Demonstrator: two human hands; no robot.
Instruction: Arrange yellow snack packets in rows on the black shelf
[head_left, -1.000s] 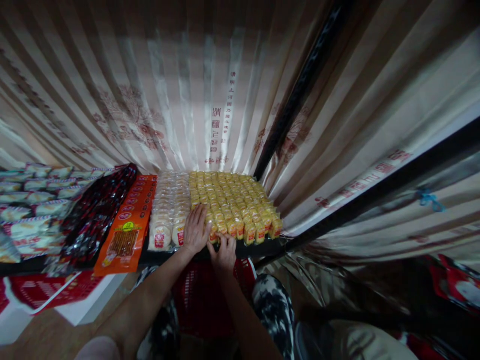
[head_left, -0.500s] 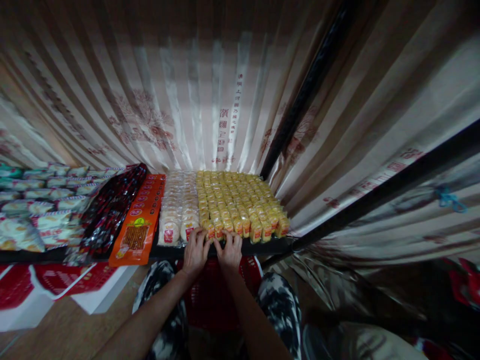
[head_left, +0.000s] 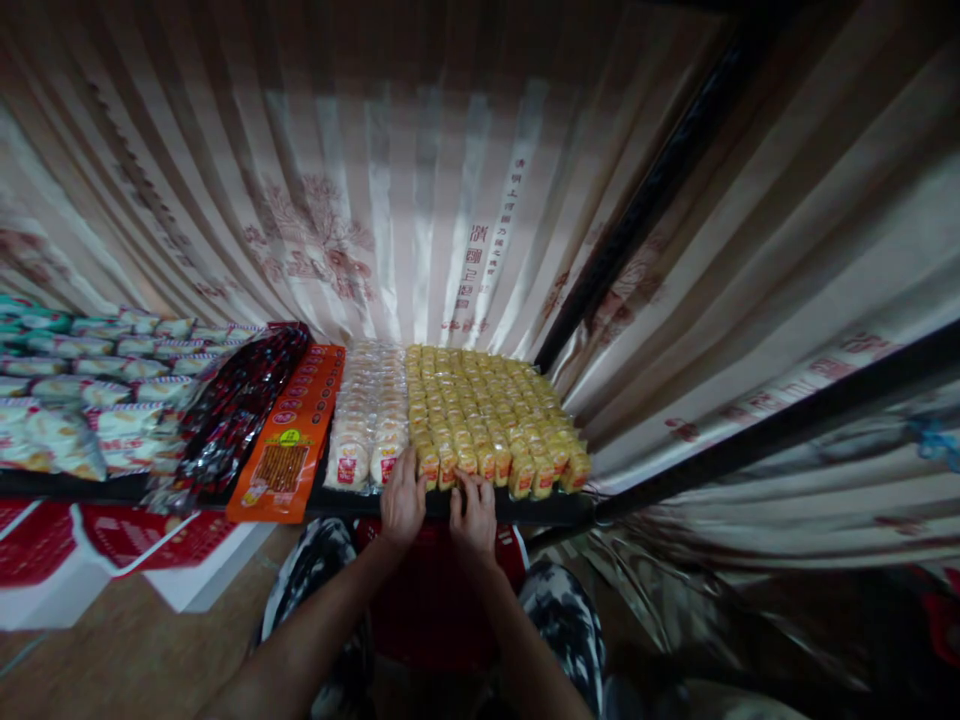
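Observation:
Rows of small yellow-wrapped snack packs (head_left: pixel 480 400) fill the right part of a dark shelf, red labels showing along the front. My left hand (head_left: pixel 403 503) has its fingers stretched forward at the left front corner of these rows, beside the white-wrapped round cakes (head_left: pixel 350 455). Against the front faces of the yellow packs rest the fingertips of my right hand (head_left: pixel 474 508), its fingers slightly bent and apart. Neither hand shows a pack lifted off the shelf. Some fingertips are hard to make out against the wrappers.
Left of the cakes lie an orange bag of stick snacks (head_left: pixel 281 450), dark shiny packets (head_left: pixel 244 410) and several white snack bags (head_left: pixel 127 435). A pleated curtain (head_left: pixel 420 200) hangs behind, with a dark pole (head_left: pixel 637 220). Red-and-white boxes (head_left: pixel 165 550) stand below the shelf.
My hands have moved apart: the left now lies along the left side of the yellow rows, the right a little further right. The whole view has shifted slightly.

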